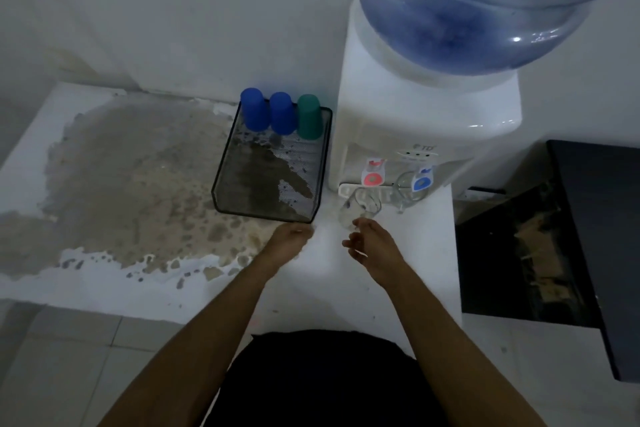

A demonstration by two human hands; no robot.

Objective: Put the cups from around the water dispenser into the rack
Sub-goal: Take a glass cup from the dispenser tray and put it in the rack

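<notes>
A black mesh rack (221, 184) lies on the white counter left of the water dispenser (398, 114). Two blue cups (255, 114) (284, 113) and a green cup (309, 116) stand upside down along the rack's far edge. A clear glass (360, 208) stands in front of the dispenser's red tap, and a second clear glass (410, 189) sits under the blue tap. My right hand (372, 246) is just short of the near glass, fingers apart, holding nothing. My left hand (289, 241) rests by the rack's near right corner, blurred, holding nothing.
The counter (104, 291) has a large worn brown patch left of the rack. A blue water bottle (485, 0) tops the dispenser. A black box-like object (554, 253) stands beyond the counter's right edge. The wall runs close behind.
</notes>
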